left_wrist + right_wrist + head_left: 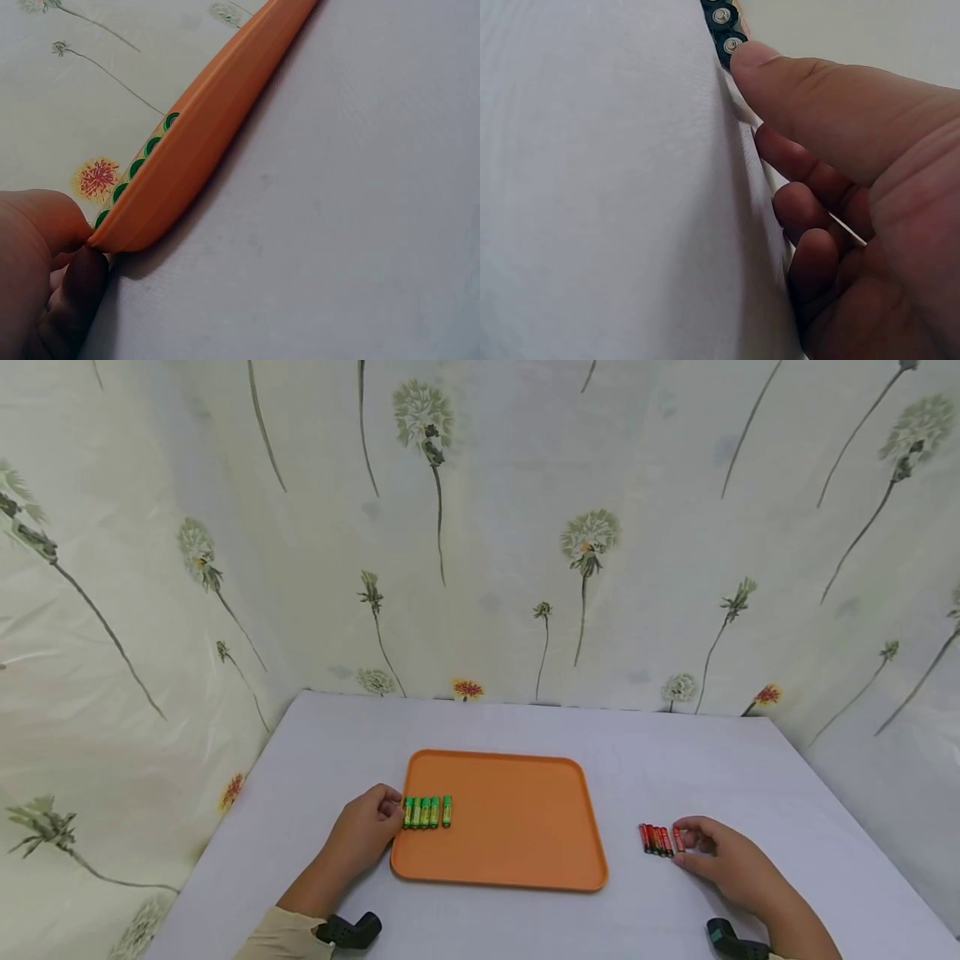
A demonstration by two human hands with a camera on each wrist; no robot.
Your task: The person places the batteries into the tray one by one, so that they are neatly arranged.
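Note:
An orange tray (pixel 517 827) lies on the white table. Several green batteries (pixel 424 812) stand side by side at its left edge, the rightmost slightly apart. My left hand (pixel 367 827) pinches the tray's left rim beside them; in the left wrist view, thumb and finger meet at the rim (pixel 161 206), close to the nearest green battery end. Right of the tray, several red batteries (pixel 655 840) lie in a row on the table. My right hand (pixel 720 856) pinches the rightmost red battery (pixel 678 839); the right wrist view shows the thumb against its end (pixel 733 46).
White cloth covers the table (pixel 517 927), and a stretch of it separates the tray from the red batteries. Floral sheeting (pixel 495 527) hangs behind and at the sides. A dark wrist device (pixel 351 931) is on each arm.

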